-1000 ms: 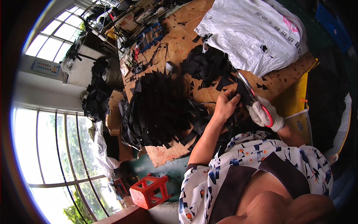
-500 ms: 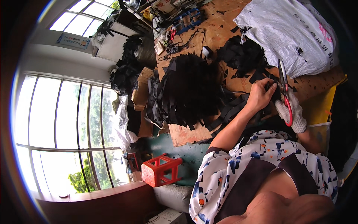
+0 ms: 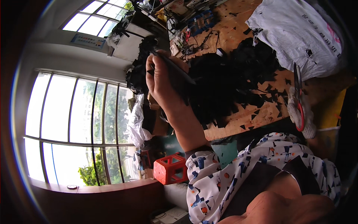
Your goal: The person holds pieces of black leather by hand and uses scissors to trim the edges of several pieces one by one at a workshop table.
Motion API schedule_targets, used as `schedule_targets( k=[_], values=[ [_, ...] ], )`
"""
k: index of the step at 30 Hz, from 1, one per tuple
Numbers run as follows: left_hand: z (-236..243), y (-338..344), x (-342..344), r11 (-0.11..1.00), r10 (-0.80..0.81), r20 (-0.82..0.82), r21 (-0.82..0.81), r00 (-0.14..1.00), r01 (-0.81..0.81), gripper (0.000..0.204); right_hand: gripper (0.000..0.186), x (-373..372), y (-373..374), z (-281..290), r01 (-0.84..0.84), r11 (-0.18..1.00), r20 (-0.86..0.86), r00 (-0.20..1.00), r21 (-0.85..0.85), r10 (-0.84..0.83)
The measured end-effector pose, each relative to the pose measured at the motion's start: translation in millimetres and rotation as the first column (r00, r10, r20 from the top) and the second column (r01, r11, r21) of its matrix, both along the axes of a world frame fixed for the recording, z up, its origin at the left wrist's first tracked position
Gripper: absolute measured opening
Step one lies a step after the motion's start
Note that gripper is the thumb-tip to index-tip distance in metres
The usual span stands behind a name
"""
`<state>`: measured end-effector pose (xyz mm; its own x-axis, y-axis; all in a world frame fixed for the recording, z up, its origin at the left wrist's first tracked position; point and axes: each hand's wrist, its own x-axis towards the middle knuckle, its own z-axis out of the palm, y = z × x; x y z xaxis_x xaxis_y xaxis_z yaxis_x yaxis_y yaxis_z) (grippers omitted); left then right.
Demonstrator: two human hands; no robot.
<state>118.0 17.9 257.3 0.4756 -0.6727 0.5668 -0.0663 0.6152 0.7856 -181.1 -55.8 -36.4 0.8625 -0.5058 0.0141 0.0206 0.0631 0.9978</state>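
Observation:
My left hand [image 3: 158,78] is raised at the left, past the edge of the black pile, its fingers closed around a dark piece of black fabric [image 3: 173,71]. Below and beside it spreads a large heap of black cut fabric [image 3: 216,84] on the wooden table [image 3: 257,117]. At the right, my right hand [image 3: 294,108] wears a white knitted glove and grips scissors [image 3: 299,95] with red handles. Their blades point away from me, close to the white sack, and look nearly closed. No fabric is visible between the blades.
A big white woven sack [image 3: 294,33] lies on the table's far right. Small black scraps [image 3: 257,112] dot the wood. Cords and a blue crate [image 3: 201,23] sit at the back. A red plastic stool [image 3: 170,168] stands lower left, near the barred window [image 3: 59,108].
My left hand has swung from beside the scissors to the far left, carrying black fabric. My gloved right hand still grips the scissors. The view has shifted slightly.

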Motion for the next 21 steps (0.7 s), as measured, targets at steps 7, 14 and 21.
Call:
schedule_targets(
  k=[7, 14, 21],
  values=[
    [27, -9, 36, 0.949, 0.037, 0.269, 0.291, 0.963, -0.118, 0.034, 0.038, 3, 2, 18, -0.194, 0.309, -0.342, 0.759, -0.931, -0.554],
    [-92, -141, 127, 0.553, 0.141, 0.831, 0.385, 0.539, -0.739, 0.054, 0.042, -6, 16, 17, -0.976, 0.145, -0.115, -0.127, -0.161, -0.985],
    [-229, -180, 162, 0.189, 0.020, 0.906, 0.411, 0.422, -0.892, 0.062, 0.045, -2, 25, 49, -0.910, 0.285, -0.603, -0.050, -0.302, -0.797]
  ],
)
